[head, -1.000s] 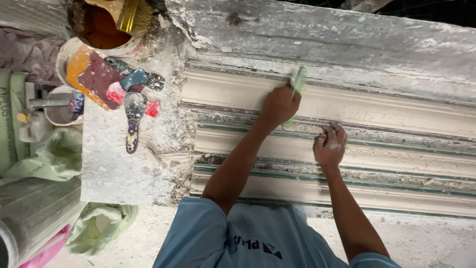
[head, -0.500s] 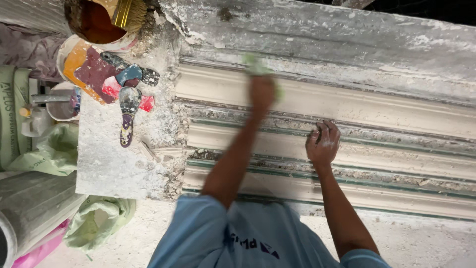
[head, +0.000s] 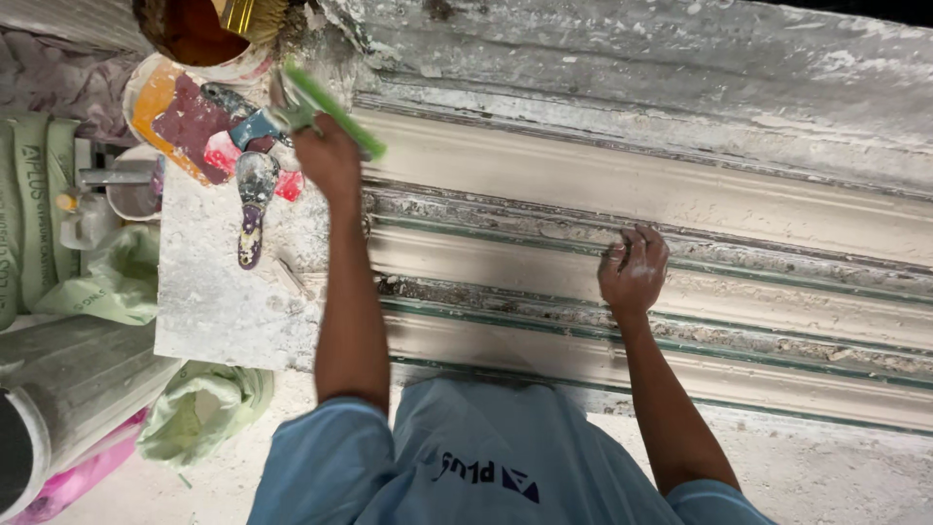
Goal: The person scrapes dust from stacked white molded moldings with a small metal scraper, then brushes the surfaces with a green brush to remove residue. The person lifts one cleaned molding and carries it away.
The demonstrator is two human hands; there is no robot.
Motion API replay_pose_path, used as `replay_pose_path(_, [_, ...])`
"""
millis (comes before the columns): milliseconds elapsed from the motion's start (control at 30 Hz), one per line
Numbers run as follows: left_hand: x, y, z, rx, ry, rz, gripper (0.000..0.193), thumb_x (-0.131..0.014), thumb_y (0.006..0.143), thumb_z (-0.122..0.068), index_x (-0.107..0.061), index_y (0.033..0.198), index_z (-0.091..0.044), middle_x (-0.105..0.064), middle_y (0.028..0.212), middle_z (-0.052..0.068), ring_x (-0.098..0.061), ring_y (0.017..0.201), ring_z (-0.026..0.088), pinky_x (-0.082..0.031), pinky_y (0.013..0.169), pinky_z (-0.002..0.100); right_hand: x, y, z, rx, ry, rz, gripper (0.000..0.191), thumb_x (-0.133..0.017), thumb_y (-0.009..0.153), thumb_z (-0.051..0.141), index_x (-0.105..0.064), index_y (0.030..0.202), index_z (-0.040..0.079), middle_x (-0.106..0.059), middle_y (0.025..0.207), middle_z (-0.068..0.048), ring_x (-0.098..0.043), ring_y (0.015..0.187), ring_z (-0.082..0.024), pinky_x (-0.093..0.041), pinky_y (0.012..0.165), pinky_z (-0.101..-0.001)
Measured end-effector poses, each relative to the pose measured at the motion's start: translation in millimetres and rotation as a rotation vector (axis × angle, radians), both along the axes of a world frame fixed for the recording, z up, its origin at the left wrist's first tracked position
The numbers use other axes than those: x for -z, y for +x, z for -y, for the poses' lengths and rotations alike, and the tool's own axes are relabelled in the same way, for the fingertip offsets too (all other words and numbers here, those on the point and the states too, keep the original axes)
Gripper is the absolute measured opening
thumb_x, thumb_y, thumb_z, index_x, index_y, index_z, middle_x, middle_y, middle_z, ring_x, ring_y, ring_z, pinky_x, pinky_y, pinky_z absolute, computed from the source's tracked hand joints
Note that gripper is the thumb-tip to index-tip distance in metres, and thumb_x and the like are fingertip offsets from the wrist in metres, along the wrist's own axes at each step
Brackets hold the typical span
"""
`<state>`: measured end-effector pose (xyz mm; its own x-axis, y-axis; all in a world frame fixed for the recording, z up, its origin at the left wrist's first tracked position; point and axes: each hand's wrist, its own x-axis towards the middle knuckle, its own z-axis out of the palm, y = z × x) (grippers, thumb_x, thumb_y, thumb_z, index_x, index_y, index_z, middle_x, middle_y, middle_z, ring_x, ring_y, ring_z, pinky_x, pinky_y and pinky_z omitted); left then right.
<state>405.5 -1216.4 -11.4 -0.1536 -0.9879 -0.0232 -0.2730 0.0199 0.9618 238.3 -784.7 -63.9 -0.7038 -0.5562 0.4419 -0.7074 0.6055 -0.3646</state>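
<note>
Hands on the plaster moulding

Right hand [head: 634, 272] lay flat, grasping nothing, on the moulding [head: 583, 185]; at ten o'clock, left hand [head: 328, 156] clenched a green tool [head: 335, 110] near the putty knives [head: 255, 185]. A swing might have knocked them.

Plaster-dusted white tabletop [head: 214, 311], putty knife [head: 255, 199] lying on it beside a colourful trowel [head: 194, 122], long ridged plaster moulding [head: 739, 282] stretching across the dusty bench beside it
</note>
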Motion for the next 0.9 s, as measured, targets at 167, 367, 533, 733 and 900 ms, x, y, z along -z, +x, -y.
replay_pose_path(167, [9.0,-138.0,-165.6,0.592,0.193,-0.2,0.05,-0.053,0.102,-0.019,-0.047,0.149,-0.001,-0.074,0.118,0.022,-0.074,0.092,0.028,-0.06,0.079,0.04,6.0,-4.9,-4.6,-0.022,0.025,-0.018,0.023,-0.056,0.102,0.015,-0.064,0.119,0.002,-0.061,0.13,-0.021,-0.057,0.12,-0.043,-0.052,0.097,-0.0522])
replay_pose_path(367, [6.5,-151.0,-197.0,0.973,0.202,-0.173,0.063,-0.051,0.099,-0.011,-0.035,0.16,-0.011,-0.062,0.138,0.024,-0.069,0.106,0.033,-0.058,0.093,0.043,3.1,-3.8,-7.7,-0.016,0.006,-0.018,0.024,-0.055,0.101,0.011,-0.064,0.121,0.003,-0.062,0.13,-0.019,-0.058,0.125,-0.042,-0.051,0.105,-0.0541])
replay_pose_path(533, [-7.0,24.1,-25.1,0.441,0.091,0.002,0.053,-0.053,0.113,-0.02,-0.032,0.162,-0.022,-0.056,0.145,0.027,-0.068,0.118,0.04,-0.056,0.1,0.042,-10.1,1.8,2.5,-0.033,-0.015,0.011,0.022,-0.055,0.103,0.012,-0.065,0.12,0.002,-0.062,0.13,-0.019,-0.056,0.126,-0.042,-0.05,0.104,-0.0541])
replay_pose_path(733, [26.1,69.9,-64.1,0.213,0.165,0.103,0.041,-0.056,0.112,-0.022,-0.048,0.151,-0.01,-0.065,0.13,0.031,-0.071,0.108,0.039,-0.058,0.095,0.047,-17.6,5.4,5.8,-0.039,-0.023,-0.017,0.024,-0.053,0.106,0.017,-0.064,0.122,0.003,-0.062,0.127,-0.02,-0.056,0.123,-0.042,-0.048,0.103,-0.0546])
replay_pose_path(900, [49.7,-75.4,-279.9,0.858,0.143,0.147,0.037,-0.059,0.112,-0.023,-0.061,0.141,0.0,-0.071,0.118,0.034,-0.074,0.098,0.039,-0.06,0.091,0.051,-3.4,-3.0,1.7,-0.057,-0.024,0.047,0.028,-0.045,0.112,0.022,-0.063,0.125,0.004,-0.062,0.127,-0.02,-0.057,0.123,-0.041,-0.045,0.107,-0.057])
